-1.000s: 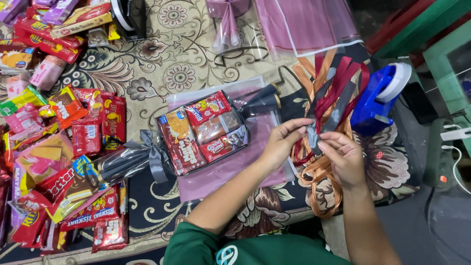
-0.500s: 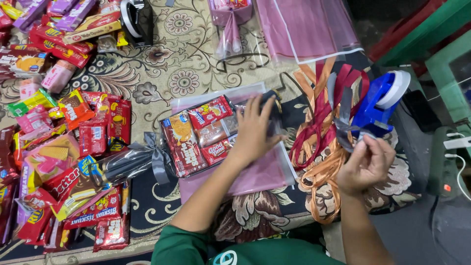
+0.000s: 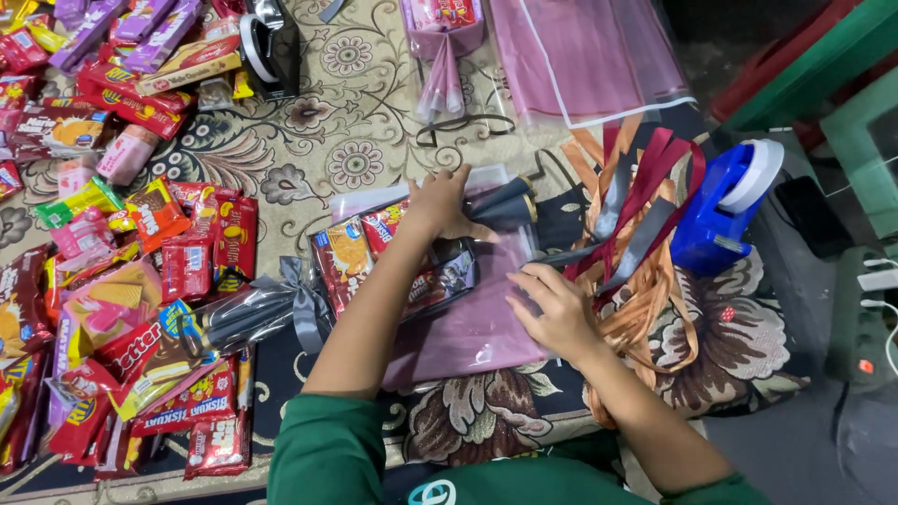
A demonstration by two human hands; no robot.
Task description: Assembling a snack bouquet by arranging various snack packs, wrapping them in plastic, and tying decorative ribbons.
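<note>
Left hand [image 3: 441, 204] spreading flat on snack packets [image 3: 393, 252] | right hand [image 3: 554, 313] pressing pink wrap [image 3: 472, 332] — ribbons [image 3: 636, 215] just beside | patterned floor cloth [image 3: 365, 122] lying beneath.

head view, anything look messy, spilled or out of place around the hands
Nothing looks damaged or spilled. The loose ribbon strips in orange, red and grey lie in a tangled heap beside the right hand, and the red snack packets sprawl unsorted across the patterned floral mat.
</note>
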